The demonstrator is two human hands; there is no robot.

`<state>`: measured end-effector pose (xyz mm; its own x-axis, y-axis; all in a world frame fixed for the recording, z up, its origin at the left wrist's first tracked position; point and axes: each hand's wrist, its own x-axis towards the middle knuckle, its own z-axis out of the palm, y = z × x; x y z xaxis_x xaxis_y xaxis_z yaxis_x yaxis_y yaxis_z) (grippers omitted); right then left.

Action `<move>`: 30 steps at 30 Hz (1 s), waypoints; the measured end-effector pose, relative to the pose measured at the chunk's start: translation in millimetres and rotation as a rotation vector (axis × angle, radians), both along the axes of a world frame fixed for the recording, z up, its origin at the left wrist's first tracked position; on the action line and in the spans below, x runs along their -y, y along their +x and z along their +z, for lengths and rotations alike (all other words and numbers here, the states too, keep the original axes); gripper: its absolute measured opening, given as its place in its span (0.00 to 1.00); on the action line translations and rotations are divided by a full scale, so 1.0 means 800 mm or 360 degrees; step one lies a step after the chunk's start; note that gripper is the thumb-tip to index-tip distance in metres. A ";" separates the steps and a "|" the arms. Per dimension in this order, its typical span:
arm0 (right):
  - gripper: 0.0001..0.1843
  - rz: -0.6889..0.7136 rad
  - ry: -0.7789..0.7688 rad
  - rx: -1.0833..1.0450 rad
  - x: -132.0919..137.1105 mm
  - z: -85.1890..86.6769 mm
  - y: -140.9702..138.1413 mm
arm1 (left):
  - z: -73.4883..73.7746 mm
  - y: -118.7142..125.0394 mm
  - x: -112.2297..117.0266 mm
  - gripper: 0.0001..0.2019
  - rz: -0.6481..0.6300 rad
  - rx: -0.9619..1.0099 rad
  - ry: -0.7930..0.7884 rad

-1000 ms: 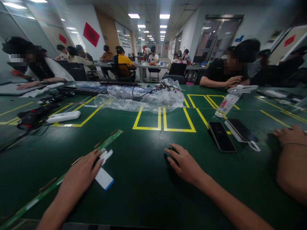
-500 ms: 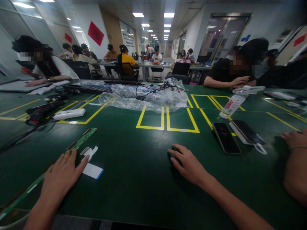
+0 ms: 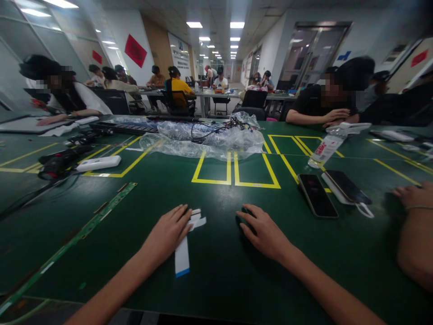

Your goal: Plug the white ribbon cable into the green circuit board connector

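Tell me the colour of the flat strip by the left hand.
The flat strip is white with a blue tip; head view.

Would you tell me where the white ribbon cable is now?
Head view: the cable lies left of centre on the green table, touched by the left hand.

— Where does the view look from?
— From the person's head, at the near edge of the green table, facing forward and slightly down across it.
— How near?
— Close. The left hand and right hand sit low in the frame, with the far edge and a long room beyond.
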<state>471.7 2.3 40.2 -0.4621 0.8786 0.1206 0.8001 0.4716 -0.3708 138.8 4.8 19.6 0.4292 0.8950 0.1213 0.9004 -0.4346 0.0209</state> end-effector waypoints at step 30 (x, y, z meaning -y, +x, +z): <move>0.26 0.0080 0.0079 0.0259 -0.001 -0.005 -0.012 | 0.001 0.128 -0.030 0.23 -0.0456 0.0268 -0.0038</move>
